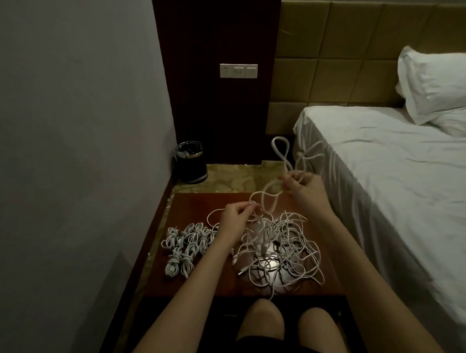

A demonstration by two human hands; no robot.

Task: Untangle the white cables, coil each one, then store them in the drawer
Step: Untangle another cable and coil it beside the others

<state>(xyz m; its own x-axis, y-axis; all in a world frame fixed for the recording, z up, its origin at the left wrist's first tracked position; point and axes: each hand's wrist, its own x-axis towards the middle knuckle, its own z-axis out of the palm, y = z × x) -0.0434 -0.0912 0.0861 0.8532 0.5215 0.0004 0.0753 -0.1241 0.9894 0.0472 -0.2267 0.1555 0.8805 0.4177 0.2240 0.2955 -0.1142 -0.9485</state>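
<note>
A loose tangle of white cables (282,252) lies on the right half of the dark wooden nightstand (191,285). Several coiled white cables (184,246) lie grouped on its left half. My right hand (302,189) is raised above the far edge and pinches one white cable (280,151), whose loops rise above the fingers. My left hand (235,218) pinches the same cable lower down, just above the tangle. The drawer front below the tabletop is dark and mostly hidden by my knees.
A bed with a white sheet (385,181) and a pillow (441,86) stands close on the right. A black waste bin (191,161) sits on the floor behind the nightstand. A wall (69,144) runs along the left, and a switch panel (238,71) is on the dark wood behind.
</note>
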